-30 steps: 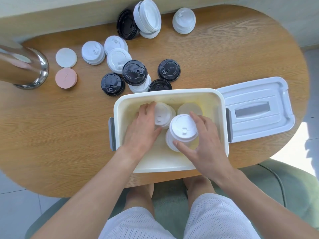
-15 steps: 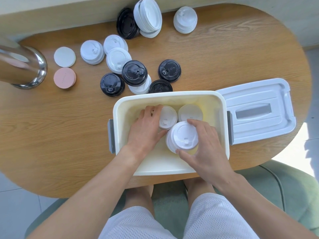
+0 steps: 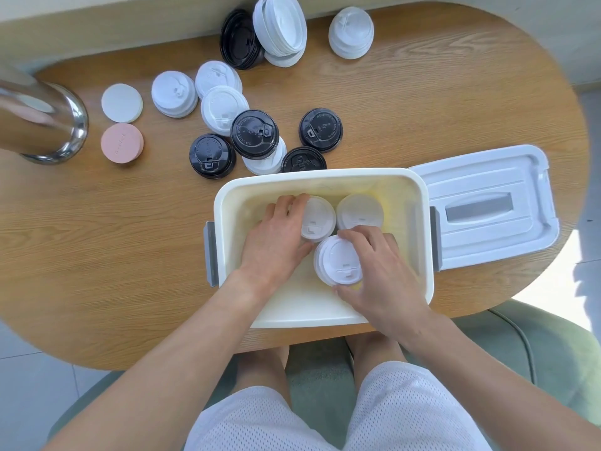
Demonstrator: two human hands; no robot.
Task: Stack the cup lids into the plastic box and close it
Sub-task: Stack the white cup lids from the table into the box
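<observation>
Head view, read from 9 o'clock to 3 o'clock: I see a shiny steel cylinder [image 3: 39,122] at the edge of the oval wooden table [image 3: 97,239], then loose black and white plastic cup lids [image 3: 224,109] spread toward 12 o'clock. At centre sits the open cream rectangular plastic box [image 3: 325,177]. Inside it, my left hand [image 3: 276,242] grips one white lid stack [image 3: 318,218], fingers curled around its side. My right hand [image 3: 377,275] clasps a second white lid stack [image 3: 338,260], thumb and fingers narrow around its rim. At 3 o'clock the white box cover [image 3: 487,203] lies flat beside the box.
</observation>
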